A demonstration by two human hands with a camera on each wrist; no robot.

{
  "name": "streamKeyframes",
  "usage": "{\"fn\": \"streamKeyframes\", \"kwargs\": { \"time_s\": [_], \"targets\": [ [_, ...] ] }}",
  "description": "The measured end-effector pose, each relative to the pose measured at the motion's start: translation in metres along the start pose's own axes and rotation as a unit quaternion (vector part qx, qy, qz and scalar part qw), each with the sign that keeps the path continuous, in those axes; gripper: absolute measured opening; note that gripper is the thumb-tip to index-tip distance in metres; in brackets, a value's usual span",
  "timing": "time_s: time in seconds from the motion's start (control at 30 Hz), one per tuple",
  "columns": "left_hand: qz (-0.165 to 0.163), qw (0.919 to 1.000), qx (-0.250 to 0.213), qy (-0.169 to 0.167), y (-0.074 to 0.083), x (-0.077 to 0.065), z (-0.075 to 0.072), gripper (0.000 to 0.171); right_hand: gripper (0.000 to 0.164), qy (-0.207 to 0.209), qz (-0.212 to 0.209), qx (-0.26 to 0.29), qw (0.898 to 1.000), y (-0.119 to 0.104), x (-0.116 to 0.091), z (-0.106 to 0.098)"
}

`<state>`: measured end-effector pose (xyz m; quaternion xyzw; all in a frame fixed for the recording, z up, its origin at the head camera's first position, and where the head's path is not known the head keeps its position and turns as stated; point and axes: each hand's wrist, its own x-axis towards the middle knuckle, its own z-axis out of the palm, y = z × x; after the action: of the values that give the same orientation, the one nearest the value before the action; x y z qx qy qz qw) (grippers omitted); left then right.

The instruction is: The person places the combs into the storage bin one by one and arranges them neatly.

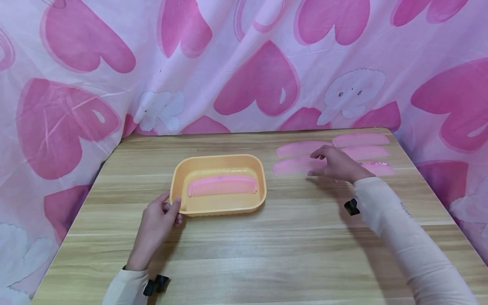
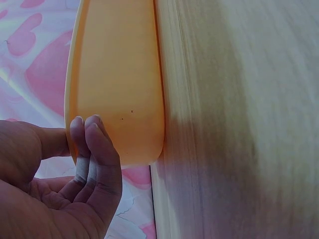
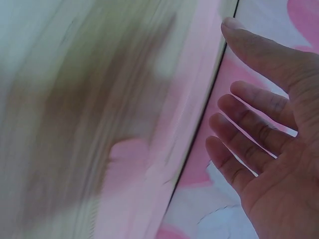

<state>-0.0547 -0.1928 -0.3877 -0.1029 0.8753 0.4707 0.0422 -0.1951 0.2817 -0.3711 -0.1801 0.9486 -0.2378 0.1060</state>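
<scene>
A yellow-orange plastic tray stands on the table, and one pink comb lies flat inside it. My left hand pinches the tray's near left corner, thumb over the rim and fingers against the outer wall, as the left wrist view also shows. Over the pink combs at the right, my right hand hovers with nothing in it, its fingers spread and slightly bent. Nearest to it is a comb in the left column; another comb lies just behind that one.
Further right lie several more pink combs, among them a back one, a middle one and a front one partly under the right hand. A pink heart-print curtain hangs behind the wooden table.
</scene>
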Motion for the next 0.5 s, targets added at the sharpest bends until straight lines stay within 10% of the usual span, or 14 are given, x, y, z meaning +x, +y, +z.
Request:
{"fn": "streamKeyframes", "kwargs": {
  "time_s": [0.5],
  "targets": [
    [0.007,1.0000,-0.004,-0.001,-0.001,0.000,-0.001,0.051,0.070,-0.003,0.046,0.027,0.999,0.034,0.004,0.001]
  ]
}}
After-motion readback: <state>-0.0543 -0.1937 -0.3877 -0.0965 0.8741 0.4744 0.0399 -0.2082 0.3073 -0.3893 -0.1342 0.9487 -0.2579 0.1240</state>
